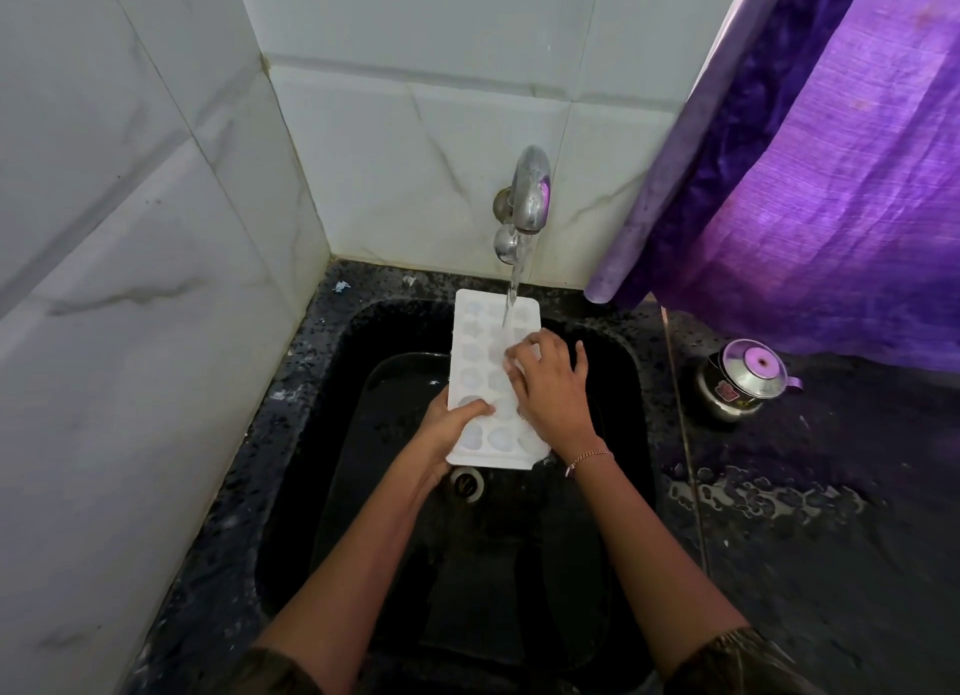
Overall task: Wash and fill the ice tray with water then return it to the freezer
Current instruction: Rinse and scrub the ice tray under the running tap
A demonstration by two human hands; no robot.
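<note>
Head view.
- Step, as judged: washing.
- Ice tray [470, 354]: white, heart-shaped cells, held over the black sink [631, 382], far end under the running tap [527, 195].
- Left hand [449, 426]: clamped on the tray's left edge, thumb on top.
- Right hand [550, 387]: fingers apart, pressed on the cells.
- Next, probably: level the tray so the cells fill evenly.

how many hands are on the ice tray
2. The left hand grips the ice tray at its near left edge; the right hand rests on top, over its right side.
</note>
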